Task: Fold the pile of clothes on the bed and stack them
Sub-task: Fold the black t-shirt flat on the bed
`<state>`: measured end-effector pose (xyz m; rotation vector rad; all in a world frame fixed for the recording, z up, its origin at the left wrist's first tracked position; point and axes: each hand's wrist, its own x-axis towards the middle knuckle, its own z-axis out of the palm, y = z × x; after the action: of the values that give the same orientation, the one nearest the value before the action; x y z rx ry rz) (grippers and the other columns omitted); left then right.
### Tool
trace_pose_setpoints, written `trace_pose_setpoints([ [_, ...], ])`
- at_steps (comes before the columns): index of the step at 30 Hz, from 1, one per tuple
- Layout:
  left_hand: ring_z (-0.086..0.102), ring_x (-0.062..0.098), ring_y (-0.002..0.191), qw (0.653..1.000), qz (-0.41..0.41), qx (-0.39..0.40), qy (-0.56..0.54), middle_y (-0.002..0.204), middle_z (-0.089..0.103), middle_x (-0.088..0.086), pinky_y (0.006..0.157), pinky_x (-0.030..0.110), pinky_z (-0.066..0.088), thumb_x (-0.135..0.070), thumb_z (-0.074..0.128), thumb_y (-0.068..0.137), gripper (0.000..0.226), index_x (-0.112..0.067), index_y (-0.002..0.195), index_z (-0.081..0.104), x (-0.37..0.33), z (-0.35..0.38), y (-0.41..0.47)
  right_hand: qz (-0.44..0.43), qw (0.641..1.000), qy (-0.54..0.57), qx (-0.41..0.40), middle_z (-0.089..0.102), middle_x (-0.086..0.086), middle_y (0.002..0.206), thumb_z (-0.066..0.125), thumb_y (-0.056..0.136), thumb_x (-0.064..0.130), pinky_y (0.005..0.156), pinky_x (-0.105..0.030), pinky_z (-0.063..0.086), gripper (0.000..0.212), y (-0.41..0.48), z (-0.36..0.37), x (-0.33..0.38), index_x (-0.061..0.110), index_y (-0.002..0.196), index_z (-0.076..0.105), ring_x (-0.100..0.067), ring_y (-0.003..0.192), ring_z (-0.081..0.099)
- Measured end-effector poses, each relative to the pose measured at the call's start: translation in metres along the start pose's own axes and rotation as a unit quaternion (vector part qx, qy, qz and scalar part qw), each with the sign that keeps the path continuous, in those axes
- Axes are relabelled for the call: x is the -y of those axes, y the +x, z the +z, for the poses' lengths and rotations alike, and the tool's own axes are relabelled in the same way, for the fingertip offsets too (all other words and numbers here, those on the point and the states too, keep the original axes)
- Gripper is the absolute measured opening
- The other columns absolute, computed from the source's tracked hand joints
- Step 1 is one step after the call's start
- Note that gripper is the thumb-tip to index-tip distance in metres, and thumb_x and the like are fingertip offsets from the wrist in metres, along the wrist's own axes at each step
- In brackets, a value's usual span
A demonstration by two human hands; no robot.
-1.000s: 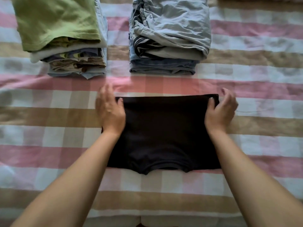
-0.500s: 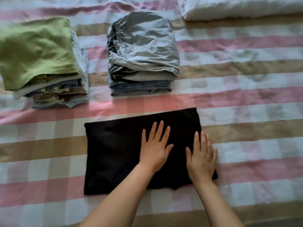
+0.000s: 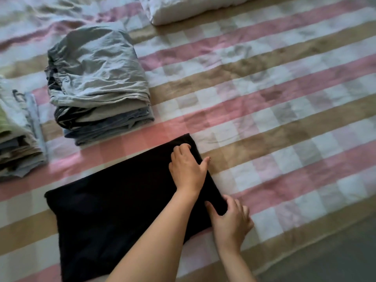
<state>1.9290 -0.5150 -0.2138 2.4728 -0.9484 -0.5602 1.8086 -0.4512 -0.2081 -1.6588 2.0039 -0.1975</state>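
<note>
Item: garment (image 3: 122, 216), black, count one; it lies flat on the bed (image 3: 284, 119), near left of centre, already folded to a rough rectangle.

Hands, count two, both at the garment's right edge; left hand (image 3: 187, 169) is on the far right corner, fingers curled down onto the cloth and thumb stretched out over the edge; whether they pinch a fold we cannot tell; right hand (image 3: 232, 222) is at the near right corner, thumb on top and fingers wrapped round the edge, gripping it.

Step in hand, as we judge it: folding the right edge over toward the left. To do it well we would lift both corners together, keep the edge taut between the hands, lay it square on the left edge, then smooth out any trapped crease before stacking.

Stacks of folded clothes, count two; grey stack (image 3: 97, 78) stands just beyond the garment; left stack (image 3: 18, 139) is cut by the picture's left margin, so its items stay uncounted.

Pillow (image 3: 193, 7), white, count one, at the far side.
</note>
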Motion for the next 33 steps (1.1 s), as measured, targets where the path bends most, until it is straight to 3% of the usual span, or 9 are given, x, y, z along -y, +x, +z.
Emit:
trace_pose_setpoints([
  [5, 0.053, 0.025, 0.098, 1.0, 0.0, -0.012, -0.018, 0.108, 0.054, 0.007, 0.076, 0.039, 0.047, -0.019, 0.06, 0.08, 0.033, -0.009, 0.109, 0.049, -0.001, -0.002, 0.01, 0.017, 0.998, 0.052, -0.01, 0.059, 0.004, 0.073, 0.083, 0.062, 0.029, 0.081, -0.04, 0.031, 0.028, -0.003, -0.004, 0.004, 0.02, 0.086, 0.071, -0.028, 0.092, 0.055],
  [8, 0.055, 0.022, 0.088, 0.995, -0.001, -0.012, -0.099, 0.097, 0.057, 0.006, 0.074, 0.027, 0.042, -0.01, 0.061, 0.08, 0.028, -0.007, 0.106, 0.055, 0.005, -0.01, 0.011, 0.024, 0.997, 0.071, 0.02, 0.039, 0.013, 0.066, 0.081, 0.066, 0.025, 0.088, -0.041, 0.032, 0.03, -0.007, -0.009, 0.006, 0.019, 0.093, 0.071, -0.029, 0.089, 0.057],
  [10, 0.055, 0.016, 0.079, 0.983, -0.032, 0.002, -0.182, 0.088, 0.057, 0.001, 0.069, 0.016, 0.041, -0.007, 0.062, 0.08, 0.027, -0.006, 0.106, 0.057, 0.011, -0.022, 0.01, -0.002, 0.99, 0.141, 0.019, 0.05, 0.01, 0.068, 0.08, 0.068, 0.02, 0.086, -0.044, 0.042, 0.023, -0.016, -0.014, 0.007, 0.022, 0.089, 0.07, -0.028, 0.082, 0.06],
  [12, 0.055, 0.008, 0.076, 0.951, -0.093, 0.016, -0.294, 0.083, 0.057, -0.003, 0.067, 0.008, 0.041, -0.005, 0.062, 0.081, 0.027, -0.006, 0.108, 0.058, 0.02, -0.039, 0.009, -0.049, 0.972, 0.229, 0.027, 0.062, 0.01, 0.074, 0.079, 0.07, 0.016, 0.071, -0.036, 0.051, 0.028, -0.032, -0.02, 0.013, 0.035, 0.08, 0.062, -0.019, 0.077, 0.062],
  [15, 0.059, 0.012, 0.078, 0.863, -0.171, 0.056, -0.473, 0.087, 0.062, 0.001, 0.07, 0.019, 0.049, 0.0, 0.058, 0.085, 0.02, -0.009, 0.102, 0.061, 0.042, -0.072, 0.004, -0.207, 0.943, 0.261, 0.022, 0.064, 0.013, 0.077, 0.079, 0.07, 0.011, 0.06, -0.021, 0.052, 0.027, -0.058, -0.02, 0.026, 0.031, 0.081, 0.063, -0.003, 0.072, 0.061],
  [18, 0.064, 0.012, 0.071, 0.788, -0.189, 0.069, -0.582, 0.082, 0.068, 0.0, 0.063, 0.021, 0.054, 0.005, 0.05, 0.087, 0.023, -0.014, 0.093, 0.062, 0.075, -0.116, -0.004, -0.362, 0.9, 0.243, 0.015, 0.063, 0.003, 0.075, 0.07, 0.073, 0.015, 0.061, -0.02, 0.048, 0.008, -0.088, -0.009, 0.049, 0.016, 0.08, 0.067, -0.009, 0.069, 0.059],
  [21, 0.068, 0.01, 0.073, 0.754, -0.189, 0.046, -0.627, 0.085, 0.069, 0.002, 0.062, 0.02, 0.055, 0.009, 0.044, 0.088, 0.026, -0.01, 0.097, 0.061, 0.122, -0.159, -0.013, -0.448, 0.865, 0.224, 0.025, 0.064, 0.0, 0.071, 0.067, 0.077, 0.019, 0.057, -0.024, 0.049, 0.008, -0.119, 0.011, 0.076, 0.012, 0.074, 0.069, -0.017, 0.063, 0.059],
  [24, 0.067, 0.009, 0.072, 0.738, -0.208, 0.014, -0.642, 0.09, 0.064, 0.006, 0.064, 0.019, 0.056, 0.013, 0.039, 0.089, 0.029, -0.008, 0.097, 0.058, 0.168, -0.182, -0.021, -0.509, 0.839, 0.18, 0.075, 0.06, -0.002, 0.067, 0.063, 0.081, 0.021, 0.051, -0.026, 0.048, 0.012, -0.145, 0.034, 0.097, 0.013, 0.073, 0.067, -0.021, 0.057, 0.056],
  [33, 0.062, 0.015, 0.079, 0.757, -0.292, -0.047, -0.582, 0.09, 0.063, 0.004, 0.067, 0.025, 0.05, 0.007, 0.043, 0.091, 0.026, -0.013, 0.094, 0.059, 0.259, -0.183, -0.031, -0.554, 0.8, -0.008, 0.231, 0.057, 0.007, 0.062, 0.082, 0.05, 0.014, 0.044, -0.021, 0.042, 0.026, -0.189, 0.096, 0.121, 0.022, 0.07, 0.067, -0.01, 0.054, 0.053],
])
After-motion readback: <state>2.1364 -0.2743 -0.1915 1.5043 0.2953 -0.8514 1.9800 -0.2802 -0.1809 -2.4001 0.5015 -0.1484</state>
